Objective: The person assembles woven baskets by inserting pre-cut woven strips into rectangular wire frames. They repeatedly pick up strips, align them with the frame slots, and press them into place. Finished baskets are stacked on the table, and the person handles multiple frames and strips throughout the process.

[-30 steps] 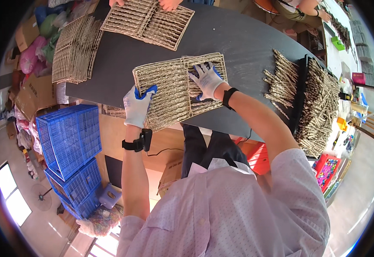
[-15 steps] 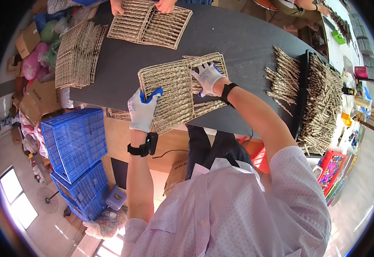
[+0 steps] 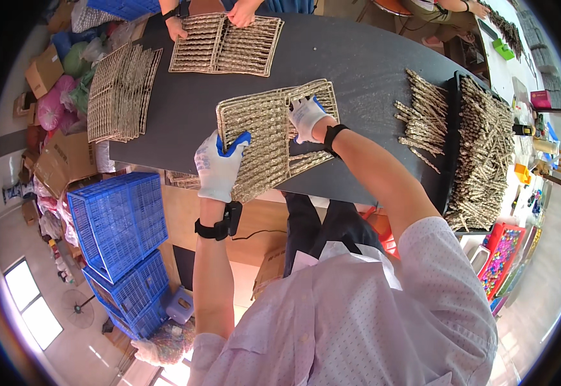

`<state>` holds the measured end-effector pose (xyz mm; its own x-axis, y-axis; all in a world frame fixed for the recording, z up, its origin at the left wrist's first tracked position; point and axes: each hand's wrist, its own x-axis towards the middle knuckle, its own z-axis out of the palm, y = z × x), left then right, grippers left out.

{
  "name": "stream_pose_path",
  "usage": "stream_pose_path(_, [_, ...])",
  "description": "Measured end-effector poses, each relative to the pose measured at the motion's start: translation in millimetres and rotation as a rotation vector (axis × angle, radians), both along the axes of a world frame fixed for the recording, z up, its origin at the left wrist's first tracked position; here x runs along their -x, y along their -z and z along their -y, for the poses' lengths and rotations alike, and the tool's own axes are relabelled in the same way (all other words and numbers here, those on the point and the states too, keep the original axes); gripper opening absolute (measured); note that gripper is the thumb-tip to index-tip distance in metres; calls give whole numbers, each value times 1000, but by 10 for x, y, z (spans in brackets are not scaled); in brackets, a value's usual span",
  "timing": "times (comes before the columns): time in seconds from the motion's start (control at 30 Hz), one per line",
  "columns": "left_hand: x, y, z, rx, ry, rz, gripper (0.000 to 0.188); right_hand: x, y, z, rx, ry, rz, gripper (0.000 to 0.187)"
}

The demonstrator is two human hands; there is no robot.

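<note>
A woven frame panel [image 3: 258, 141] of beige twisted strips lies tilted across the table's near edge. My left hand [image 3: 221, 166], in a white glove with blue palm, grips its left edge, thumb on top. My gloved right hand [image 3: 309, 117] is over the panel's right half, beside its middle bar, fingers bent down among the strips; what they hold is hidden underneath. Just below that hand, dark table shows through a gap in the strips, with a few strips [image 3: 309, 162] at the near corner. Both wrists wear black bands.
Loose twisted strips [image 3: 425, 116] lie at right beside a black tray [image 3: 453, 145] heaped with more. Finished-looking panels [image 3: 123, 93] are stacked at the far left. Across the dark table [image 3: 351, 58], another person's hands [image 3: 242, 13] hold a similar panel [image 3: 226, 45]. Blue crates [image 3: 119, 222] stand at lower left.
The panel's left edge has shifted slightly right in view, with my left hand on it. My right hand's fingers have drawn closer together. The other person's panel has turned a little.
</note>
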<state>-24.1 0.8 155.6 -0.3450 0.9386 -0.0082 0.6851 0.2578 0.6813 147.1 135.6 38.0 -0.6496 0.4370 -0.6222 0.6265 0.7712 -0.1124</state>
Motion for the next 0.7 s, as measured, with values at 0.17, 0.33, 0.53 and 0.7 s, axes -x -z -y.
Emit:
stream_pose_path(0.17, [-123, -121, -63, 31, -42, 117, 28, -17, 17, 37, -62, -2, -32, 96])
stream_pose_path(0.33, [-74, -41, -51, -35, 16, -81, 28, -11, 100, 5, -120, -4, -104, 75])
stream_pose_path(0.53, [-218, -187, -72, -7, 40, -94, 28, -52, 208, -63, -115, -18, -156, 44])
stream_pose_path(0.7, [-329, -329, -71, -120, 136, -234, 27, -71, 250, -98, -135, -38, -206, 28])
